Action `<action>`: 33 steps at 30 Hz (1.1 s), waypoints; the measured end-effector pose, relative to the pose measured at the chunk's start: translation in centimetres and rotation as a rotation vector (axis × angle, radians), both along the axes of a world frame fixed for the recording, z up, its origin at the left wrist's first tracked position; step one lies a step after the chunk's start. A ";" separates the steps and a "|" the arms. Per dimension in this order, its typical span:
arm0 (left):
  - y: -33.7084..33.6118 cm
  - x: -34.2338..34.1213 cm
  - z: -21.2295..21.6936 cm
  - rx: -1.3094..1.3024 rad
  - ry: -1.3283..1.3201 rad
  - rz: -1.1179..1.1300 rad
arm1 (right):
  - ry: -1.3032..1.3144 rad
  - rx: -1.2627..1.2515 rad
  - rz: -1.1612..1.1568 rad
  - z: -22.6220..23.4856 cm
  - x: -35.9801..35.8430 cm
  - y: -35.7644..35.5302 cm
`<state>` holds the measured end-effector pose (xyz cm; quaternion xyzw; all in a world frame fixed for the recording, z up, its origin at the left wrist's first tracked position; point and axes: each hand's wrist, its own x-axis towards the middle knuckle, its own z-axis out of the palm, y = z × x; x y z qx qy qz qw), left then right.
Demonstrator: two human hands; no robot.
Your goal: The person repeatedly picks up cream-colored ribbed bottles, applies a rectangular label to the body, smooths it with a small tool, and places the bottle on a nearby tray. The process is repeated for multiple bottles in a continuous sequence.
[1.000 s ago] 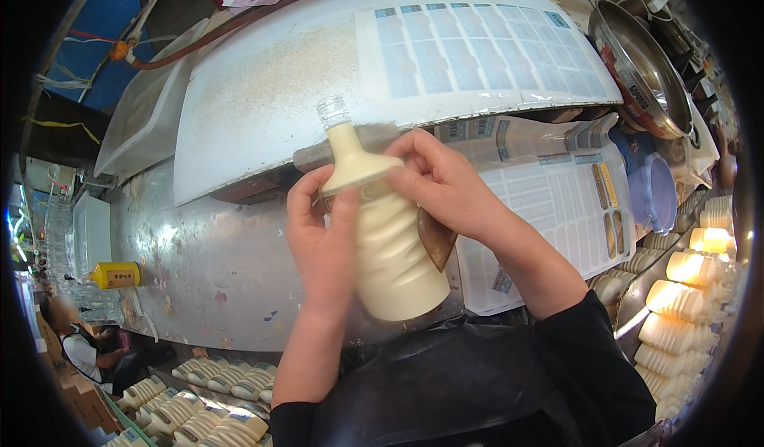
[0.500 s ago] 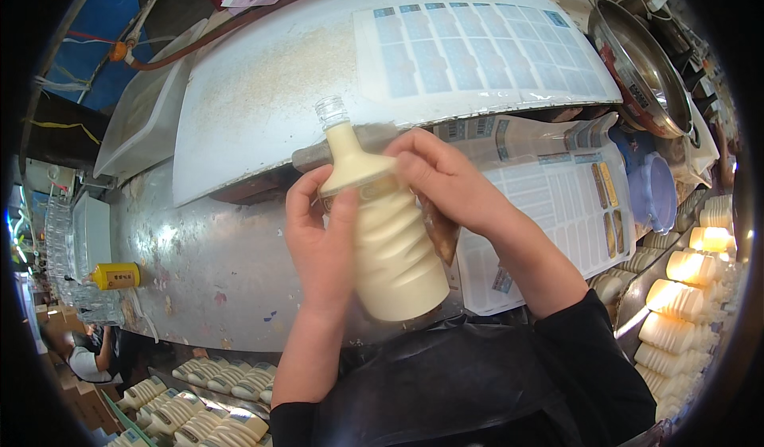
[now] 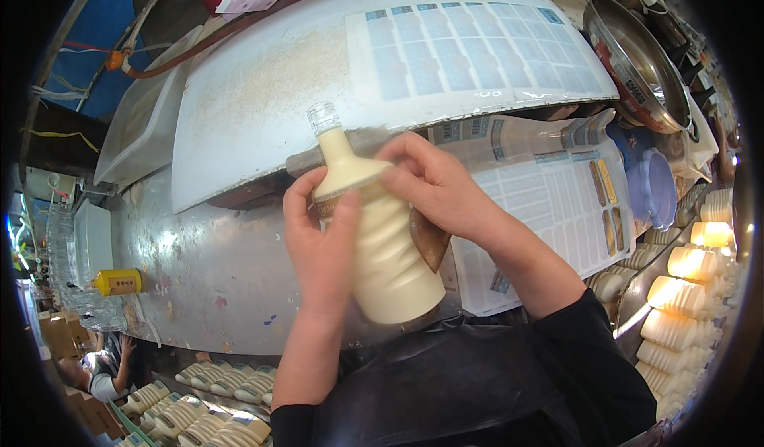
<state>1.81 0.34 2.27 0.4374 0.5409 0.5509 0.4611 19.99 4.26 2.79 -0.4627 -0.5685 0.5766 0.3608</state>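
Note:
A cream-coated bottle [image 3: 391, 260] with wavy ribs, a narrow neck and a clear glass mouth lies tilted in front of me, its mouth pointing away. My left hand [image 3: 317, 228] is closed on its left shoulder, thumb across the printed band [image 3: 350, 190] that runs round the body below the shoulder. At the right shoulder, my right hand [image 3: 426, 180] presses thumb and fingertips together by the band's other end. Tucked under that hand is a brown, flat, scraper-like piece [image 3: 430, 242] with a pointed corner; its grip is hidden.
White board [image 3: 263, 113] with a label sheet [image 3: 477, 57] lies beyond; another label sheet [image 3: 525, 232] is to the right. A metal pan [image 3: 637, 65], purple tub [image 3: 656, 188] and yellow bottle [image 3: 119, 281] flank the metal table [image 3: 199, 272]. Cream bottles [image 3: 668, 296] line both sides; a person [image 3: 103, 375] is lower left.
The bottle's neck has shifted slightly left and nearer, and the printed band shows more clearly beneath my left thumb. My right hand has moved slightly left. The person at lower left has shifted.

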 end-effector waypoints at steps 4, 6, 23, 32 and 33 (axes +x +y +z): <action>-0.1 0.0 -0.1 -0.006 0.005 0.005 | -0.022 0.001 -0.009 -0.1 -0.1 -0.1; -0.1 -0.1 -0.2 -0.006 0.002 0.009 | -0.031 0.006 -0.013 0.0 -0.1 -0.1; -0.1 -0.1 -0.3 0.015 -0.073 -0.010 | 0.054 0.004 -0.046 0.1 -0.2 -0.1; 0.0 -0.2 -0.9 0.007 -0.070 -0.018 | -0.087 0.029 -0.042 0.6 -0.1 -0.3; 0.0 -0.3 -0.9 0.002 -0.065 -0.020 | -0.195 0.041 -0.046 1.2 -0.3 -0.4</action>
